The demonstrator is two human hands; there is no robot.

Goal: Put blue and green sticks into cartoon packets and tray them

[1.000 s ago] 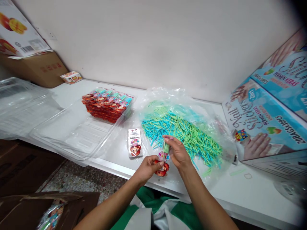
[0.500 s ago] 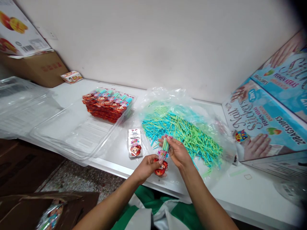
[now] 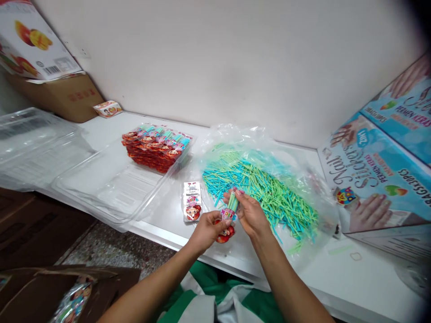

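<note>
Between my two hands is a small printed packet (image 3: 229, 215) with a red cartoon character at its lower end and pale green sticks showing in its upper part. My left hand (image 3: 212, 229) pinches it around the lower middle. The fingers of my right hand (image 3: 248, 211) close on its top end. Just beyond lies a heap of green and blue candy-like sticks (image 3: 262, 188) on a clear plastic bag (image 3: 235, 134). Left of my hands, a small stack of similar packets (image 3: 192, 202) lies flat on the white table (image 3: 168, 229).
A clear plastic tray (image 3: 111, 179) holds many layered red packets (image 3: 151, 150) at its back. More clear trays (image 3: 37, 143) sit farther left. Printed blue boxes (image 3: 380, 179) stand at right, cartons (image 3: 63, 94) at back left. An open brown box (image 3: 111, 287) is below.
The view has shifted slightly, so the table's contents appear a little farther right. Both hands keep hold of the packet, now tilted slightly differently.
</note>
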